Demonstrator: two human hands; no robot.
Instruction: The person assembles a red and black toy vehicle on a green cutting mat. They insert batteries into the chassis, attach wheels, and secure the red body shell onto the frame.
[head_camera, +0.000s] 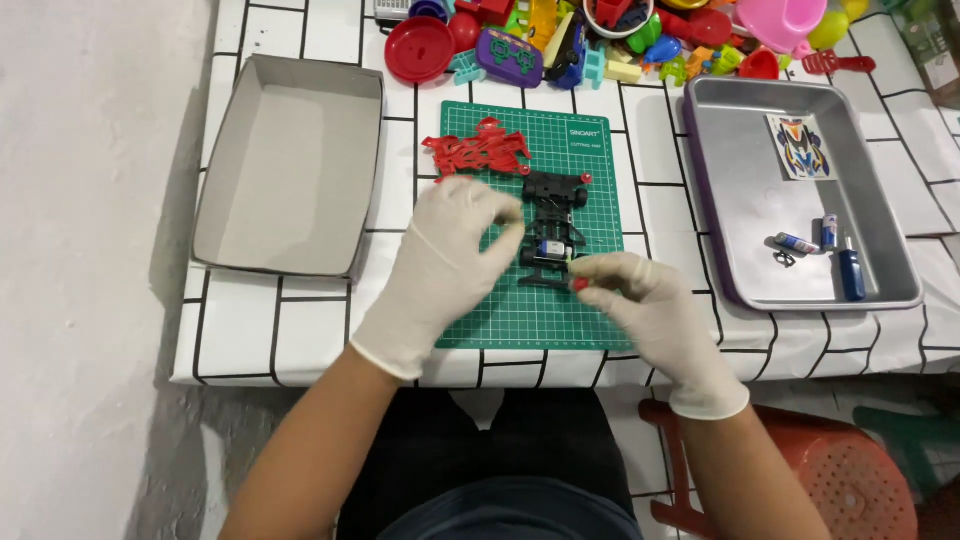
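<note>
A black toy car chassis (554, 200) with a small motor in it lies on the green cutting mat (520, 320). My left hand (448, 255), in a white glove, rests on the mat with its fingertips at the chassis's left side. My right hand (645, 300), also gloved, pinches a small red part (579, 285) at the chassis's near right corner. A red plastic car body piece (477, 152) lies at the mat's far left corner.
A grey cardboard tray (290, 160) stands at the left. A metal tray (760, 240) at the right holds a sticker sheet (801, 146), two batteries, a small metal part and a blue screwdriver (850, 272). Colourful plastic toys (600, 40) crowd the far edge. A red stool (850, 480) stands below.
</note>
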